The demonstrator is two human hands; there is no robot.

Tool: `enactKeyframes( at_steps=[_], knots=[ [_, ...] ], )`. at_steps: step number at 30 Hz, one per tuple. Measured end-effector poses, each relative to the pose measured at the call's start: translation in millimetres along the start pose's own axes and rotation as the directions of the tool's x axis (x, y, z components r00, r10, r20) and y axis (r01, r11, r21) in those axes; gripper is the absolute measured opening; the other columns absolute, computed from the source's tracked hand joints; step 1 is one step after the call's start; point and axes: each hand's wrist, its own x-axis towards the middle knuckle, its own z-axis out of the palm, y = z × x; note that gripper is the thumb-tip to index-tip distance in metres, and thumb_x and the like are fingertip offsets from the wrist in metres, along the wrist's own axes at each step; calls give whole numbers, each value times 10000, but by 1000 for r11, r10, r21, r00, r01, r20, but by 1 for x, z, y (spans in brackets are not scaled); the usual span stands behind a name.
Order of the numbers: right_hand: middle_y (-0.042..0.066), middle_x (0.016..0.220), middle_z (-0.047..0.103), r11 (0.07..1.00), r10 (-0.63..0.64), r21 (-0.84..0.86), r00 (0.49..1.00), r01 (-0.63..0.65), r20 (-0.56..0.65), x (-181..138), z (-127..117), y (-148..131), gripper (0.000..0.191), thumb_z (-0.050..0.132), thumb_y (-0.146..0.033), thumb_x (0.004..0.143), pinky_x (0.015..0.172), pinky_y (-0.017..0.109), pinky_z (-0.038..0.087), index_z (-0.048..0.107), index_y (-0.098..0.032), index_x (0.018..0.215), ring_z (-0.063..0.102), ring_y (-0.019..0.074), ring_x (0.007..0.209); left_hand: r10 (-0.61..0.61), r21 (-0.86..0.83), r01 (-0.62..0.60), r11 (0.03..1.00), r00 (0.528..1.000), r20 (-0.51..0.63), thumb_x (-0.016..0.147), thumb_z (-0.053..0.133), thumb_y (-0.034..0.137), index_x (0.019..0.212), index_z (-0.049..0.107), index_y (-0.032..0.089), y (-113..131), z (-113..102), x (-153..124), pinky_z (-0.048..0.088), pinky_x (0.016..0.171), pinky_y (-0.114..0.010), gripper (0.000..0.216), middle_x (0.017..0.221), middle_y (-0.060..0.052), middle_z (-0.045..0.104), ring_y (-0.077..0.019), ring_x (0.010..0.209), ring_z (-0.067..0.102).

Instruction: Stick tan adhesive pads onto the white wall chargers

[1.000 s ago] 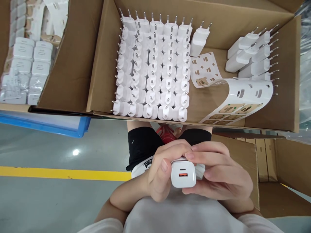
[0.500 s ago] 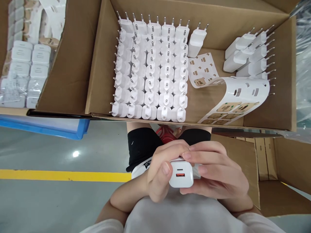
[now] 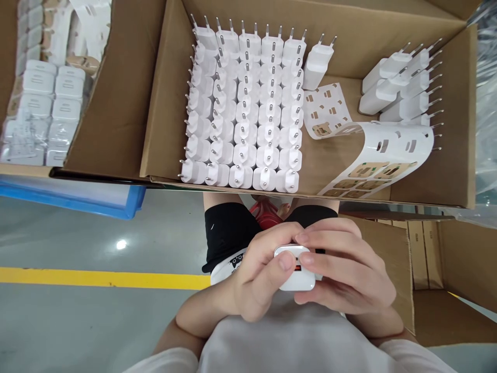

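Observation:
A white USB wall charger [image 3: 297, 282] is held in front of my body, with its port face toward me and a red-orange USB port partly showing. Wrapped round its left side is my left hand [image 3: 262, 274], the thumb pressing on the port face. From the right, my right hand [image 3: 349, 267] grips it too, its fingertips on the top and the port face. The charger's far end is hidden. Beyond my hands, rows of white plug chargers [image 3: 244, 132] stand with their pins up in a cardboard box [image 3: 316, 171].
A curled white label sheet [image 3: 373, 147] with cut-outs lies in the box. Behind it stand more chargers [image 3: 399, 83]; a lone charger [image 3: 318, 67] leans near the rows. At left, another box holds wrapped chargers [image 3: 39, 103] above a blue tray [image 3: 132, 204]. A lower carton [image 3: 446, 316] sits at right.
My left thumb has moved from the charger's side onto its port face. My right fingers have also come over that face. The charger has shifted slightly up and right.

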Motion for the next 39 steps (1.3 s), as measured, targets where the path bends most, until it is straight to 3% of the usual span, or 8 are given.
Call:
enactKeyframes(
  at_steps=[11,15,18,23,27,32,36,39],
  knots=[
    [99,1069,782,998,-39,-51,994,44,104,6,-5,0,177,639,-270,1116,867,303,675,754,-150,1058,765,166,994,15,-20,-14,1000,1000,18,1085,578,541,933,563,205,-5,-5,-4,363,613,-293,370,772,12,486,-147,672,418],
    [71,1013,832,1000,15,25,999,-15,-30,6,4,-2,134,728,-271,1068,769,320,688,707,-187,1170,793,172,879,84,-28,-83,996,995,56,1075,623,452,962,589,198,-6,-8,-1,349,589,-271,280,783,23,482,-122,643,399],
    [63,1047,857,993,17,116,994,-4,-112,9,9,-3,345,782,-157,1016,705,307,680,632,-183,1326,808,160,817,142,19,-144,989,987,77,1069,618,407,963,621,186,-5,-10,1,383,607,-274,245,835,-4,538,-129,670,460],
    [59,1015,872,993,-18,115,997,27,-79,15,5,-6,352,774,-132,1007,694,322,688,622,-188,1319,830,177,784,140,-9,-140,990,984,113,1022,681,434,939,586,209,-2,-8,1,361,567,-277,258,779,11,524,-131,629,432],
    [58,954,876,997,3,77,999,1,-53,14,-2,-8,370,780,-206,1019,647,341,676,614,-222,1349,794,195,698,185,85,-200,976,971,153,1026,660,367,931,563,212,5,-6,4,353,560,-264,206,767,17,497,-122,611,400],
    [82,1026,852,998,-24,64,1000,25,-17,20,-10,-5,475,727,-287,1059,739,389,690,597,-208,1509,792,232,851,147,143,-175,974,972,186,1057,621,507,953,585,207,25,-5,12,397,634,-268,320,814,3,502,-140,673,430],
    [101,1090,806,995,-103,8,994,102,34,34,-17,-1,387,653,-317,1107,882,370,681,669,-162,1460,762,226,1022,13,208,-26,978,998,62,1062,535,661,987,644,199,38,-1,14,431,690,-313,481,858,-38,543,-188,737,477],
    [129,1101,798,984,-168,-47,985,171,46,43,-20,4,354,579,-337,1141,937,350,668,677,-127,1408,754,212,1060,13,222,-12,975,1000,-5,1039,572,682,985,700,190,35,-4,18,460,721,-322,511,853,-51,580,-202,761,502]
  ],
)
